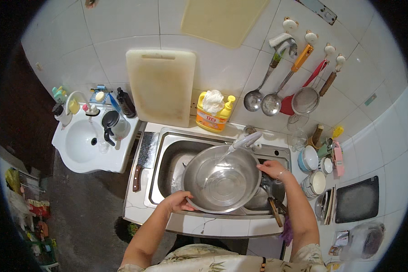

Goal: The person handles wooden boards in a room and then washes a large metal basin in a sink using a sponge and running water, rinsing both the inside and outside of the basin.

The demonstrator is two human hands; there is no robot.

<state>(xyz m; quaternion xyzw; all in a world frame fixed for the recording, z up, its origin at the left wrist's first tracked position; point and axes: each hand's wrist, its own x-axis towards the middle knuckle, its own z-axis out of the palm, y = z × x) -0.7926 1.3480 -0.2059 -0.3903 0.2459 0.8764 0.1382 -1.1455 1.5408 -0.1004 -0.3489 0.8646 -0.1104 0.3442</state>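
A wide stainless steel basin [192,174] is held over the double sink [167,145], under the running faucet [249,140]. Clear water streams into it and a shallow pool covers its bottom. At the near left rim, my left hand [180,201] is closed on the edge. On the right rim, my right hand [272,169] grips with the thumb on top and the fingers mostly hidden. Below my right hand, dark-handled utensils [275,211] stick out of the right sink compartment; their heads are partly covered.
A cleaver [145,156] lies on the counter left of the sink. Behind stand a cutting board [161,88] and a yellow pump bottle [211,118]. Ladles [254,99] and a strainer [305,100] hang on the wall. Bowls [309,158] stack at right; a white washbasin [79,143] is at left.
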